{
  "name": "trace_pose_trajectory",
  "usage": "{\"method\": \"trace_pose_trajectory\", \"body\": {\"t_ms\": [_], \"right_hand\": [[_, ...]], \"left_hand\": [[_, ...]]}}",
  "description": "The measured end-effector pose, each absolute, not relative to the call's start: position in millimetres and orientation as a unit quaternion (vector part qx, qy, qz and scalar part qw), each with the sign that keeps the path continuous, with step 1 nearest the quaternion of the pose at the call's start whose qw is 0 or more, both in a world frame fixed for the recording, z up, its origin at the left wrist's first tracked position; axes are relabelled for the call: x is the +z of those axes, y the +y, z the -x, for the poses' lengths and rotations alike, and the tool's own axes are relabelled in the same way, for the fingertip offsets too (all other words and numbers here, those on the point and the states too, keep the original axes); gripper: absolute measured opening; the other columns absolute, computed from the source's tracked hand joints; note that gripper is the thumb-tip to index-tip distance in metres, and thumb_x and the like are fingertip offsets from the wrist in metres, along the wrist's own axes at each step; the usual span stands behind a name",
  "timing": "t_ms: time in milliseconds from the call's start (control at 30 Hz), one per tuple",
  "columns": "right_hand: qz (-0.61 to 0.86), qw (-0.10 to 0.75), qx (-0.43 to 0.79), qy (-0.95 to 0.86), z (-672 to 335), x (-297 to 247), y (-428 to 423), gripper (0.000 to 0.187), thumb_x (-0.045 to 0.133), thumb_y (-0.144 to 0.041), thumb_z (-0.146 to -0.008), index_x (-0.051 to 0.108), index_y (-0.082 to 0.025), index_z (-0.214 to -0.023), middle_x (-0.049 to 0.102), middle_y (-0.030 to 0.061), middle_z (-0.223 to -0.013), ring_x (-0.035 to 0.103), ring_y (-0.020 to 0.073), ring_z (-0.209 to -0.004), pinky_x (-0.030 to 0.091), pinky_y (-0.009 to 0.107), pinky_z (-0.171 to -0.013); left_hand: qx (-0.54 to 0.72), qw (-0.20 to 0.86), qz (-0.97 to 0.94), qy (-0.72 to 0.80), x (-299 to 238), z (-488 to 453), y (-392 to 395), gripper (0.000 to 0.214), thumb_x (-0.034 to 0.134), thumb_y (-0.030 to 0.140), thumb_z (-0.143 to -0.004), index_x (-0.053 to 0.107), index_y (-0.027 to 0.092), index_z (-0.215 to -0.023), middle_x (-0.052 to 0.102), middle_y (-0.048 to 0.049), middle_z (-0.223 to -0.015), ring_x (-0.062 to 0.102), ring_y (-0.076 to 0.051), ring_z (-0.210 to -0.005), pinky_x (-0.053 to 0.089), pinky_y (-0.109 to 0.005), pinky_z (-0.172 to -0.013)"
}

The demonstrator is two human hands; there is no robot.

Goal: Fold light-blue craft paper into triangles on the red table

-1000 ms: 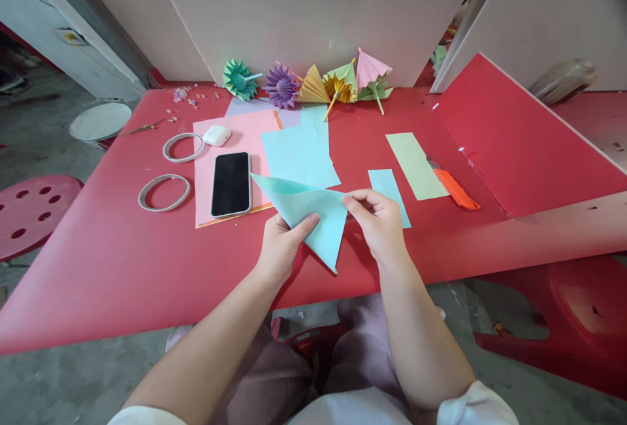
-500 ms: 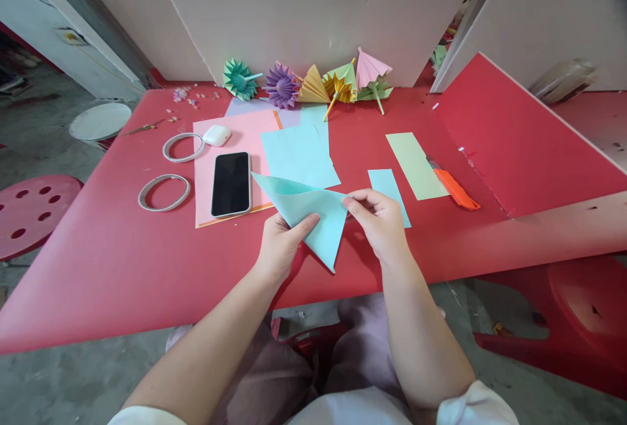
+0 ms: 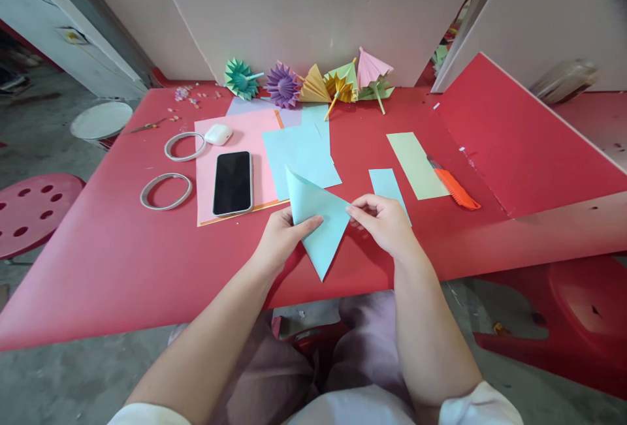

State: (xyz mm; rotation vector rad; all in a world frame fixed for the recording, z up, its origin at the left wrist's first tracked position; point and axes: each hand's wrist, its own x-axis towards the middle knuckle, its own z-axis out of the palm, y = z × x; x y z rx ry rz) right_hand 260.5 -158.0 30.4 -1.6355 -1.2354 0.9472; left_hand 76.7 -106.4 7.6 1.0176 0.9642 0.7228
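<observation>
A light blue paper folded into a triangle is held just above the near edge of the red table. My left hand grips its left side, thumb lying across the front. My right hand pinches its right corner between thumb and fingers. The triangle's lowest point hangs toward my lap, and one corner stands up near a flat light blue sheet.
A black phone and white earbud case lie on pink paper. Two tape rings sit left. A blue strip, green strip and orange cutter lie right. Paper umbrellas line the back wall. A raised red board stands right.
The triangle has been turned in my hands: its long left point, which reached toward the phone, now stands up nearer the middle. Both hands shifted slightly, still gripping it.
</observation>
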Motion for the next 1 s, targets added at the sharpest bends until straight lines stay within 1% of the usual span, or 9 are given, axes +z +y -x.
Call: {"method": "trace_pose_trajectory", "body": {"t_ms": [100,200,300,533,667,767,867,933,1000], "right_hand": [[0.663,0.43,0.397,-0.467,-264,31,-158,0.02,0.058,-0.038,-0.075,0.06,-0.019,-0.071,0.061,0.0,-0.062,0.059,0.0129,-0.059,0.049,0.027,-0.056],[0.67,0.427,0.406,-0.451,-267,35,-160,0.02,0.059,-0.038,-0.074,0.06,-0.018,-0.071,0.061,0.0004,-0.063,0.058,0.0128,-0.059,0.049,0.026,-0.055],[0.673,0.434,0.399,-0.447,-271,32,-160,0.021,0.059,-0.039,-0.073,0.06,-0.018,-0.071,0.061,0.0004,-0.062,0.058,0.0127,-0.058,0.049,0.027,-0.055],[0.68,0.438,0.404,-0.427,-278,19,-158,0.02,0.059,-0.038,-0.072,0.06,-0.018,-0.07,0.06,-0.0004,-0.061,0.057,0.0114,-0.056,0.05,0.027,-0.057],[0.699,0.406,0.407,-0.426,-279,11,-157,0.02,0.058,-0.038,-0.072,0.059,-0.018,-0.07,0.061,0.0005,-0.062,0.058,0.0122,-0.056,0.049,0.027,-0.053],[0.718,0.366,0.402,-0.435,-279,4,-156,0.018,0.055,-0.036,-0.072,0.058,-0.018,-0.069,0.062,0.0015,-0.063,0.059,0.0135,-0.058,0.048,0.026,-0.051],[0.728,0.325,0.393,-0.458,-279,-2,-154,0.016,0.053,-0.034,-0.073,0.057,-0.019,-0.067,0.063,0.001,-0.064,0.06,0.0135,-0.058,0.047,0.027,-0.053],[0.731,0.304,0.39,-0.47,-279,-4,-153,0.015,0.052,-0.032,-0.072,0.056,-0.02,-0.065,0.063,0.0003,-0.063,0.06,0.0134,-0.058,0.047,0.027,-0.054],[0.734,0.289,0.382,-0.481,-279,-5,-153,0.014,0.052,-0.031,-0.072,0.056,-0.02,-0.064,0.062,0.0001,-0.062,0.059,0.0135,-0.058,0.045,0.027,-0.054]], "left_hand": [[0.321,0.707,-0.464,0.427,6,-76,-105,0.028,0.073,0.033,-0.066,0.068,0.016,-0.087,0.069,-0.0067,-0.09,0.064,-0.021,-0.082,0.051,-0.031,-0.072],[0.327,0.699,-0.466,0.433,5,-75,-103,0.022,0.072,0.034,-0.066,0.065,0.016,-0.075,0.068,-0.0039,-0.078,0.062,-0.017,-0.07,0.051,-0.029,-0.064],[0.329,0.694,-0.466,0.439,6,-73,-100,0.023,0.072,0.035,-0.066,0.059,0.016,-0.066,0.063,-0.0014,-0.069,0.06,-0.014,-0.062,0.05,-0.028,-0.06],[0.298,0.683,-0.485,0.459,10,-70,-96,0.024,0.071,0.036,-0.065,0.058,0.017,-0.063,0.061,-0.0007,-0.059,0.058,-0.012,-0.054,0.048,-0.026,-0.057],[0.268,0.678,-0.499,0.468,7,-70,-96,0.026,0.07,0.038,-0.067,0.056,0.017,-0.062,0.061,-0.0012,-0.058,0.059,-0.013,-0.052,0.047,-0.027,-0.056],[0.216,0.656,-0.535,0.486,3,-69,-94,0.027,0.065,0.042,-0.07,0.056,0.018,-0.063,0.061,-0.0018,-0.057,0.06,-0.015,-0.053,0.044,-0.025,-0.05],[0.155,0.566,-0.629,0.51,2,-66,-94,0.028,0.059,0.044,-0.073,0.056,0.019,-0.061,0.062,-0.0026,-0.057,0.06,-0.017,-0.054,0.038,-0.024,-0.047],[0.141,0.429,-0.713,0.535,2,-64,-96,0.03,0.055,0.044,-0.076,0.056,0.02,-0.058,0.061,-0.0024,-0.056,0.058,-0.018,-0.053,0.034,-0.025,-0.047],[0.154,0.285,-0.781,0.534,3,-63,-100,0.029,0.051,0.041,-0.08,0.058,0.02,-0.061,0.061,-0.0025,-0.061,0.056,-0.018,-0.057,0.032,-0.026,-0.049]]}}
